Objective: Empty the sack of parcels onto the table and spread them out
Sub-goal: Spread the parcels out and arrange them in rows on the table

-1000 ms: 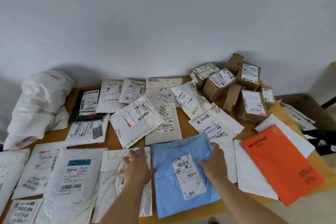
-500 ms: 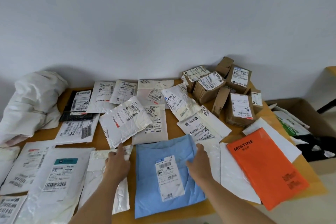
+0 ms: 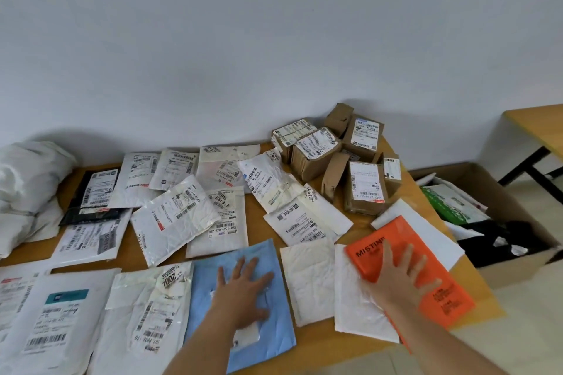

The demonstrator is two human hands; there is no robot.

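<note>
Several flat mailer parcels lie spread over the wooden table (image 3: 256, 222). My left hand (image 3: 243, 292) presses flat, fingers spread, on a light blue parcel (image 3: 274, 259) at the front edge. My right hand (image 3: 399, 274) lies flat with spread fingers on an orange MISTINE parcel (image 3: 447, 298) at the front right, which overlaps white mailers (image 3: 356, 307). The crumpled white sack (image 3: 27, 189) sits at the table's far left. Brown cardboard boxes (image 3: 362, 186) with labels are heaped at the back right.
A white wall runs behind the table. An open cardboard carton (image 3: 499, 192) holding green, white and black bags stands on the floor to the right. Another wooden table (image 3: 536, 125) shows at the far right.
My left hand moved from the white mailer onto the blue parcel. My right hand left the blue parcel's edge and now lies on the orange parcel. The view shifted right.
</note>
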